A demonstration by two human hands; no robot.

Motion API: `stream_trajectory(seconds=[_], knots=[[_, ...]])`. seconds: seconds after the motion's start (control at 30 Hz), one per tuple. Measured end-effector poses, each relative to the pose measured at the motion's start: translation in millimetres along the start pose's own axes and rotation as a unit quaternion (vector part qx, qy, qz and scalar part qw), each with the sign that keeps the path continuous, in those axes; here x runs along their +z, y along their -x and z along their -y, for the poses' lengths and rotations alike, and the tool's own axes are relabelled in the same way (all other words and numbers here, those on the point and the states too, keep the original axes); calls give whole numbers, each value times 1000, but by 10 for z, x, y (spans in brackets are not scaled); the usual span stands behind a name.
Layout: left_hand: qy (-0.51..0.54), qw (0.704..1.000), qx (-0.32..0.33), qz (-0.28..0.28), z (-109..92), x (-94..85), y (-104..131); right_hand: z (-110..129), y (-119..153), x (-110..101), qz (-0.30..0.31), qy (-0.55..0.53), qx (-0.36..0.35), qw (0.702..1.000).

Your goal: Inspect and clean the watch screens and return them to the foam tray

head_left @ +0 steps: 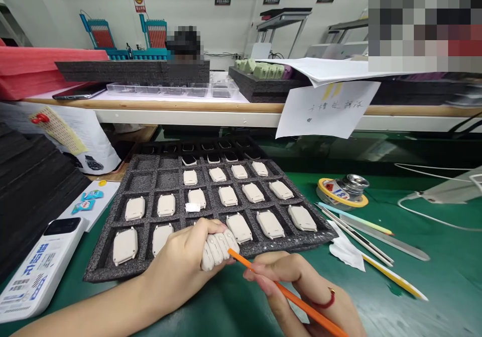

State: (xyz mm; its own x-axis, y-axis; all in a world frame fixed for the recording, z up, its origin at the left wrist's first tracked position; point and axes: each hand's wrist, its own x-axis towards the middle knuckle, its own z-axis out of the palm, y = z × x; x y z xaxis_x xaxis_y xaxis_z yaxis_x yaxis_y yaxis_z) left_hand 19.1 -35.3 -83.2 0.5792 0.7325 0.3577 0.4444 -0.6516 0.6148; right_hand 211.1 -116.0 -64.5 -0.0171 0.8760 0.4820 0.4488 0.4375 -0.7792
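Note:
My left hand (188,251) is closed around a small stack of cream watch cases (215,250), their side edges turned toward my right hand. Pinched in my right hand (297,287) is a thin orange stick (301,304), its tip touching the end case of the stack. Beneath and beyond the left hand lies a black foam tray (109,266). Cream watch cases (228,195) lie in many of its compartments, and a small white piece (193,207) rests against one of them. Dark-faced pieces (213,158) sit in the farther compartments. My left hand hides part of the tray's front.
On the right lie a tape roll (342,194), a metal-topped container (356,181), a crumpled white wipe (346,246), and several thin tools (395,276). A white power bank-like device (41,266) is at left. A shelf (211,112) crosses the back; a person sits beyond.

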Motion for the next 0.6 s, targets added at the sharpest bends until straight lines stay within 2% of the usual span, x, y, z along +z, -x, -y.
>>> stream_trajectory(seconds=[0.33,0.43,0.6], knots=[[18,1000,-1,-3,-5,-6,-31,-45,-26,2,14,-51,26,998],[30,1000,-8,1,-11,-10,-35,-51,-26,11,15,-55,17,998],[30,999,-25,8,-10,-8,-27,-39,-3,48,-24,-13,-37,999]])
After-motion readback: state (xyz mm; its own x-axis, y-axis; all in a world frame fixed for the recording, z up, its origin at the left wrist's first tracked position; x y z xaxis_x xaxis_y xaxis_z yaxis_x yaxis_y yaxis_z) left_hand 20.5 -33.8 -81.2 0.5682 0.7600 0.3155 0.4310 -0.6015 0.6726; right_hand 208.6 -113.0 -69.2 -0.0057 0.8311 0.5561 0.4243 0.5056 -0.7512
